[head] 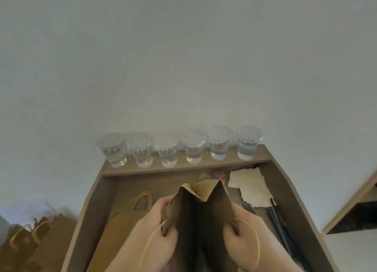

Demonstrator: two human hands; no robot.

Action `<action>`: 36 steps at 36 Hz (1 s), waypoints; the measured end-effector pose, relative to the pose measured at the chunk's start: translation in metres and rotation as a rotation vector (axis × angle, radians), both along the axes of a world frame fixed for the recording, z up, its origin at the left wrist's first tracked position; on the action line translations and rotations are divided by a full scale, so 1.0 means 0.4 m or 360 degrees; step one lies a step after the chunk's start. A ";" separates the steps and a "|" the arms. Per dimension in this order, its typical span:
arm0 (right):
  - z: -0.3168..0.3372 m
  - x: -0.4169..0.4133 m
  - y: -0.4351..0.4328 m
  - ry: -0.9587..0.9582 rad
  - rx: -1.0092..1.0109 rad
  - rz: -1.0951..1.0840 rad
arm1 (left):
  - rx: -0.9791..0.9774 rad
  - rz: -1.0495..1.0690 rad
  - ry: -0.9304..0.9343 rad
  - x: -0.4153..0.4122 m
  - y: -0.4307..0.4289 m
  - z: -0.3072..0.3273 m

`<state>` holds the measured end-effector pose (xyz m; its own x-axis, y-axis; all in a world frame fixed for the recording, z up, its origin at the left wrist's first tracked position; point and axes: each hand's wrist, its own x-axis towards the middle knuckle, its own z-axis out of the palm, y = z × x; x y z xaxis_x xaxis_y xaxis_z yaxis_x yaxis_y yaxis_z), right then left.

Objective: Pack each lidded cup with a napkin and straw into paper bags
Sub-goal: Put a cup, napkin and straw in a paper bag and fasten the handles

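The person holds a brown paper bag (204,214) upright over the brown wooden counter (106,200), close to the body, and pulls its mouth apart. The left hand (161,229) pinches the left edge and the right hand (242,231) pinches the right edge, with the fingers curled round the paper on both sides and a string handle hanging over each hand. The top of the bag is open and its side folds stand up as two points; the inside is too dark to see. Six clear plastic cups with lids (192,147), each partly filled with clear liquid, stand in a row on the raised ledge (183,167) at the back of the counter, well apart from the bag. The white paper napkins (252,187) lie behind the bag to the right, and the thin black straws (285,224) lie just beside them. A pile of flat brown bags with string handles (120,229) lies at the left. In my judgement the bag is being opened before a cup goes in. If its bottom is not spread flat, the bag may fall over and the cup may tip and leak. A too strong pull may tear the paper at a fold. The cups stand close together, so taking one may push its neighbour off the ledge.
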<state>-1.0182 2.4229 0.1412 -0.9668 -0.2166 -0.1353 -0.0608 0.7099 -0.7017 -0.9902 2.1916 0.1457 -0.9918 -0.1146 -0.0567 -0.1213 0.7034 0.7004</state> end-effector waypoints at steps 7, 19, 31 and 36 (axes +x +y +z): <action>0.001 -0.014 0.103 -0.0225 -0.0042 -0.0227 | 0.0026 -0.0069 -0.0185 -0.020 -0.060 0.039; 0.081 0.066 -0.032 -0.0120 0.0267 0.0169 | -0.0355 -0.0503 -0.0138 0.014 0.005 0.088; 0.203 -0.020 0.130 -0.0232 0.0291 -0.0055 | 0.0334 -0.0205 -0.0442 -0.008 -0.147 0.107; 0.154 -0.048 0.069 -0.0207 0.0278 0.0221 | 0.0215 -0.0461 -0.0464 0.001 -0.094 0.068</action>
